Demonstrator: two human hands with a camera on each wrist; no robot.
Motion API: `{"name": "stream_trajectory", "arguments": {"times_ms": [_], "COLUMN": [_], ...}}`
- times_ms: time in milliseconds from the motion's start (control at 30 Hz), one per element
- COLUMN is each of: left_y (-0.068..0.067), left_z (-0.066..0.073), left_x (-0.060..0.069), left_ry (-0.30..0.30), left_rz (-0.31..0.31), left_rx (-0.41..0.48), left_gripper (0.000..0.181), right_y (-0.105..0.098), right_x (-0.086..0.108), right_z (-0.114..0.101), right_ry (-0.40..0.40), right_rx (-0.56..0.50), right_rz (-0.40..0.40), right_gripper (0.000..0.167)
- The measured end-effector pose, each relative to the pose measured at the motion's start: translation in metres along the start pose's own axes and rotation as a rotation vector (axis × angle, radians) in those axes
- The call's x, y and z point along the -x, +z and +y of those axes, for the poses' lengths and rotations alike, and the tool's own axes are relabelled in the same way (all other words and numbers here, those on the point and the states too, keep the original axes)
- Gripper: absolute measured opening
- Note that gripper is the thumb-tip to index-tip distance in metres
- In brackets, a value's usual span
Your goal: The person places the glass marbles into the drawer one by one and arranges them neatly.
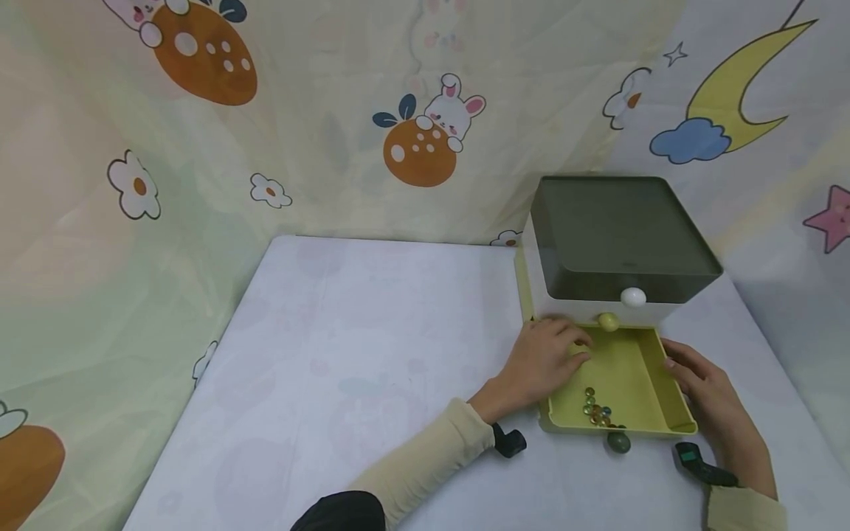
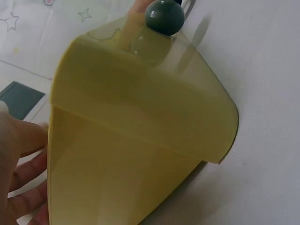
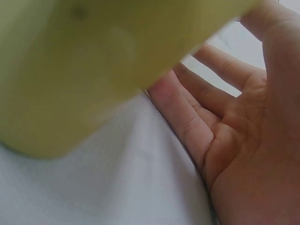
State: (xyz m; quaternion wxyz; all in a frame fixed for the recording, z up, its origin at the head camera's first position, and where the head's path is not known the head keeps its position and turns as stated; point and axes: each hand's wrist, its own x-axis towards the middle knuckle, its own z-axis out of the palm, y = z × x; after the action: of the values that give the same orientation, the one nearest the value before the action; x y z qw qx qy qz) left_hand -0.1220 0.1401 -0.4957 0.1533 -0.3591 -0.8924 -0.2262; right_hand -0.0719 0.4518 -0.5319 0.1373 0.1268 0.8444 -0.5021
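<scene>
A yellow-green drawer (image 1: 624, 369), drawn out at the front of a small drawer cabinet (image 1: 624, 228), has several glass marbles (image 1: 598, 414) near its front. A dark green knob (image 1: 619, 442) is on its front; it also appears in the left wrist view (image 2: 165, 17). My left hand (image 1: 541, 361) lies over the drawer's left wall, its fingers bent loosely above the inside; the wall hides their tips in the left wrist view. Along the outside of the right wall, my right hand (image 1: 713, 398) touches the drawer. In the right wrist view its fingers (image 3: 183, 117) look mostly straight.
The cabinet has a dark green top, a white knob (image 1: 634, 297) and a yellow-green knob (image 1: 608, 321) above the drawer. A white cloth (image 1: 398, 354) covers the table. Printed curtains (image 1: 319, 147) hang behind and beside it.
</scene>
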Motion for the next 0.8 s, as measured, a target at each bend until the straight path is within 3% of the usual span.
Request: {"name": "stream_trajectory", "arguments": {"times_ms": [233,400,500,633,800], "left_y": [-0.003,-0.009,-0.013,-0.020,-0.028], "left_z": [-0.007,-0.010,-0.011,-0.010,-0.008], "left_x": [0.002,0.004,0.006,0.013,0.027], "left_ry": [0.016,0.003,-0.001,-0.045,-0.205], "left_rz": [0.108,0.218,0.253,0.220,0.094], "left_rx": [0.103,0.326,0.435,0.527,0.752], "left_gripper": [0.016,0.016,0.017,0.016,0.014], "right_y": [0.001,0.000,-0.001,-0.001,0.001], "right_x": [0.002,0.000,0.000,0.000,0.001], "right_z": [0.001,0.000,0.000,0.000,0.001], "right_ry": [-0.016,0.003,0.010,0.014,0.006], "right_rx": [0.006,0.009,0.001,0.017,-0.007], "right_rz": [0.008,0.000,-0.003,-0.003,-0.001], "right_gripper": [0.069,0.070,0.069,0.069,0.068]}}
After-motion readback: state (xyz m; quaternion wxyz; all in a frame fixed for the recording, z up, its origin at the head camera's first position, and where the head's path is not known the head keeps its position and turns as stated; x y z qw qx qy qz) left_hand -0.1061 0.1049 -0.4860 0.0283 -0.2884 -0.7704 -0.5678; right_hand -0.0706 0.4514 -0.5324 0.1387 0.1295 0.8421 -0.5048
